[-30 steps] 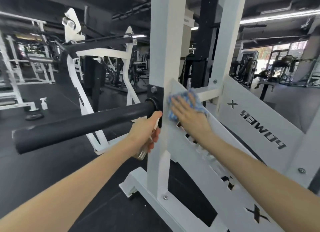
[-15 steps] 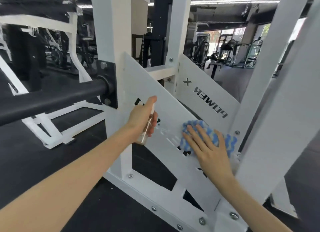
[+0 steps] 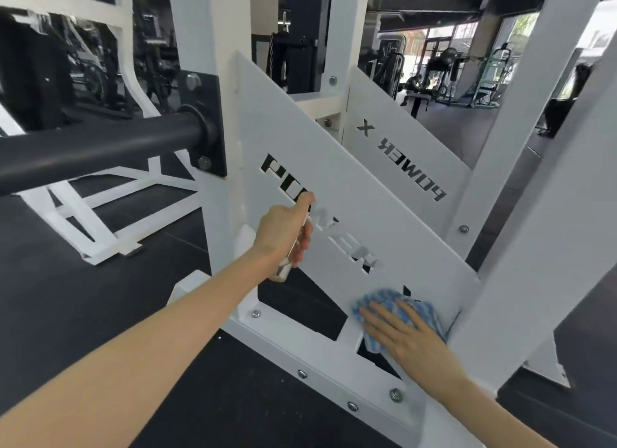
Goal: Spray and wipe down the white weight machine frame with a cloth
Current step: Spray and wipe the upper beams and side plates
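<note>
Where it meets the white panel, the blue-checked cloth bunches.

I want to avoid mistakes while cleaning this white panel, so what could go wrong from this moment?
1. The right hand presses the cloth flat at the lower corner of the panel, beside a dark cut-out. The cloth or a fingertip could catch on its edge.
2. The left hand grips the spray bottle close to the letter cut-outs. Spray may pass through them instead of wetting the panel. The nozzle is hidden, so its aim is unclear.
</note>
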`<state>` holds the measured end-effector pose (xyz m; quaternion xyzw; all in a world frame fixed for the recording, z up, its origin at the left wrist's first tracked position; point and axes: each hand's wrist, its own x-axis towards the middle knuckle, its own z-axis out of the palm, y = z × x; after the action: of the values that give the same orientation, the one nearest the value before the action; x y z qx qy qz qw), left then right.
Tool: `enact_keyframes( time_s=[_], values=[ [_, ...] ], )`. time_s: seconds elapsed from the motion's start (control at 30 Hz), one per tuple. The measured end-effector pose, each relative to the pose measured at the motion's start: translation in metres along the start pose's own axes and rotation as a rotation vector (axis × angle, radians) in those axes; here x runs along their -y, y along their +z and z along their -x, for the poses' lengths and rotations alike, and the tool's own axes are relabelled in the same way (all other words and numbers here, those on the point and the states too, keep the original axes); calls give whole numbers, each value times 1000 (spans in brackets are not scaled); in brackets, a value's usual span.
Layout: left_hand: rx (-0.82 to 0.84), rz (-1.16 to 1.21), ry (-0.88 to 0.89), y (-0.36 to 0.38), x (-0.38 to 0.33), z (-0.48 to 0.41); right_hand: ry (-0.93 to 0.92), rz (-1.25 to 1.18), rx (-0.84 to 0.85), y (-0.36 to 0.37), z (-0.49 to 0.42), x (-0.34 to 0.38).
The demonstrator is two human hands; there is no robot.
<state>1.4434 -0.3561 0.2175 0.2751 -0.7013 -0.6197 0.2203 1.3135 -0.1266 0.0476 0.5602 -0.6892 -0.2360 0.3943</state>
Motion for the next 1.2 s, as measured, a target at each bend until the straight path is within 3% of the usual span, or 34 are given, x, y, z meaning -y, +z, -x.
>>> enact_keyframes(
  time_s=[0.1, 0.37, 0.53, 0.67, 0.77, 0.9, 0.97, 1.13, 1.2],
  values=[
    [-24, 15, -21, -9, 13, 3, -99, -17, 70, 5, -28, 4],
    [-296, -5, 18, -71, 25, 10, -123, 8, -55, -48, -233, 7],
    [-258, 2, -27, -94, 36, 20, -164, 3, 13, -71, -293, -3],
    [-243, 14, -72, -93, 52, 26, -161, -56, -104, -43, -225, 8],
    [-201, 32, -120, -69, 57, 28, -185, -169, 6, -24, -151, 11],
    [-103, 61, -123, -23, 55, 29, -146, -389, 19, 9, -76, 22],
    [-52, 37, -111, -4, 54, 32, -102, -442, 106, 13, -45, 27],
    [19, 44, -117, 17, 51, 36, -205, -329, 673, 0, 0, 36],
    [10, 44, -96, 16, 46, 34, -194, -349, 685, -15, -3, 31]
  ],
)
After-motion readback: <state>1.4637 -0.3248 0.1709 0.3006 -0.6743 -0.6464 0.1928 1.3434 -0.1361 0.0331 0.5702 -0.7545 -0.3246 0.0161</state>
